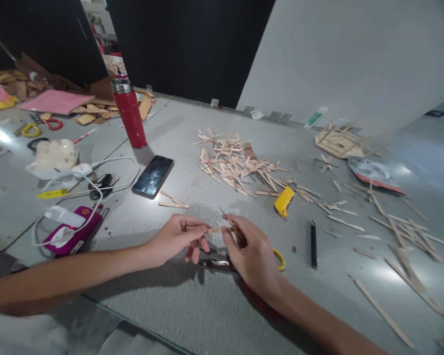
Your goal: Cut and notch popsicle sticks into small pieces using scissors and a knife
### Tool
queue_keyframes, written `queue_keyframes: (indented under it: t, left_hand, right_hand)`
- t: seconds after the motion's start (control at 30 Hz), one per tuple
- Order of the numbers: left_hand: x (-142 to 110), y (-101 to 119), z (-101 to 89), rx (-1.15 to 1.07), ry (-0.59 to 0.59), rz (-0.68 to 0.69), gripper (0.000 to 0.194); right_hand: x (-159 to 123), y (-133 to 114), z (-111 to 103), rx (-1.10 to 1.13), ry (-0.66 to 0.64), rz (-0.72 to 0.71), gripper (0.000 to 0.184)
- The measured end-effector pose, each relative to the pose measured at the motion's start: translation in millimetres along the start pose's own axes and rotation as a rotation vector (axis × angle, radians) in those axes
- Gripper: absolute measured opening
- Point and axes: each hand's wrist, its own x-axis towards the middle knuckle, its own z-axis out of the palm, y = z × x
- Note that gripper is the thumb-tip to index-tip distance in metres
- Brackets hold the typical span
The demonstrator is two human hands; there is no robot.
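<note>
My left hand [183,239] pinches a short piece of wooden stick [215,230] between thumb and forefinger. The stick's other end reaches the thumb and fingers of my right hand [253,251]. My right hand is curled round a thin, dark, pointed tool [223,213], whose tip sticks out past the forefinger; its kind is hard to make out. Below both hands lies a pair of scissors [218,264], partly hidden, with a yellow handle loop [280,259] showing beyond my right wrist.
Past my hands is a pile of wooden sticks [237,165], beside a yellow utility knife [284,199]. A black pen [314,245] and more sticks [383,313] lie right. Leftward are a phone [153,176], a red bottle [130,116] and a purple power bank [74,231] with cables.
</note>
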Motion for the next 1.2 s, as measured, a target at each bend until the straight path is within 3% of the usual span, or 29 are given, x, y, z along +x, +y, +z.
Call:
queue_keyframes:
  t: [0.07, 0.27, 0.43, 0.6, 0.7, 0.83, 0.97, 1.2]
  left_hand:
    - [0, 0, -0.4, 0.013, -0.002, 0.037, 0.041]
    - [0, -4, 1.6, 0.009, -0.03, 0.106, 0.045]
    - [-1, -6, 4.9, 0.102, 0.021, 0.173, 0.047]
    - [-5, -3, 8.7, 0.18, 0.067, 0.194, 0.048]
    - [-9, -3, 10.3, 0.203, 0.061, 0.191, 0.043]
    - [-14, -4, 9.9, 0.33, 0.127, 0.299, 0.029]
    - [-14, -3, 5.4, 0.496, 0.21, 0.384, 0.025]
    - [-7, -3, -3.8, 0.739, 0.347, 0.468, 0.022]
  right_hand:
    - [1, -1, 0, 0.066, -0.067, 0.047, 0.015]
    - [2, -13, -1, 0.314, -0.211, 0.36, 0.03]
    - [1, -22, -1, 0.38, -0.27, 0.428, 0.03]
    - [-1, -22, 1, 0.424, -0.227, 0.444, 0.025]
    - [-3, -19, 2, 0.429, -0.185, 0.417, 0.023]
    - [-10, -17, 3, 0.447, -0.138, 0.373, 0.02]
    - [-18, -13, 2, 0.255, -0.08, 0.179, 0.014]
    - [-26, -2, -1, 0.075, -0.069, -0.037, 0.028]
